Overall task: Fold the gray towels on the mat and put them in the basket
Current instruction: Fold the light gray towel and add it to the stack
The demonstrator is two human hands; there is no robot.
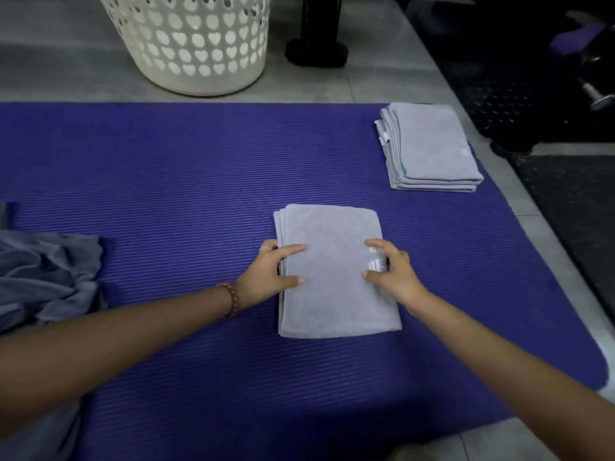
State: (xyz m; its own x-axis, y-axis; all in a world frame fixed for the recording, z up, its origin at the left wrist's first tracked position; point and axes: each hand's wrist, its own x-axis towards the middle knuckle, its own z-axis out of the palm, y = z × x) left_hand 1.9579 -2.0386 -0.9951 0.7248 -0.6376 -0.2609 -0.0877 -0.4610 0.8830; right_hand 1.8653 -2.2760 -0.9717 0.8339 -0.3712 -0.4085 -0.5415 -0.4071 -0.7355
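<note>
A folded gray towel (336,294) lies flat in the middle of the purple mat (183,168). My left hand (269,274) grips its left edge, thumb and forefinger on top and the other fingers tucked at the side. My right hand (391,271) grips the right edge the same way. A stack of folded gray towels (432,148) sits at the mat's far right corner. A heap of unfolded gray towels (43,274) lies at the left edge. The white basket (193,44) with heart-shaped holes stands on the floor beyond the mat.
A black stand base (316,51) sits on the tiled floor right of the basket. Dark rubber flooring with a dumbbell (595,94) runs along the right side. The mat's right end curves off near the tiles.
</note>
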